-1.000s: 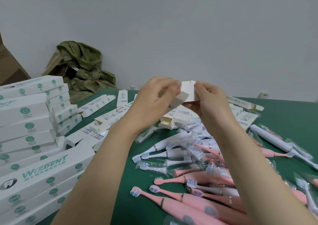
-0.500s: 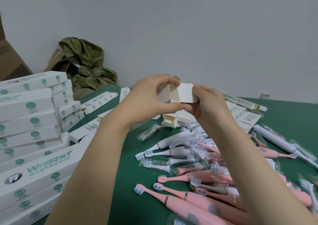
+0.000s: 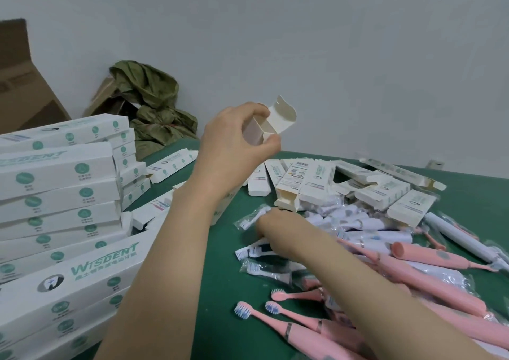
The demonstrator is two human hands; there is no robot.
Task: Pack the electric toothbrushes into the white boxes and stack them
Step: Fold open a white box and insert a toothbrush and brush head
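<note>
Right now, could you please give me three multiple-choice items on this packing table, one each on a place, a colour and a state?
1. Where does the stack of closed white boxes stand?
A) on the person's left
B) at the far right
C) on the floor

2. What colour is the table top?
A) red
B) green
C) grey

3. How is the box that the left hand holds?
A) taped shut
B) crushed flat
C) open at its end, flap raised

Answers:
1 A, the stack fills the left edge of the view.
2 B, bare green surface shows in the middle.
3 C, its hollow end faces the camera with the flap standing up.
</note>
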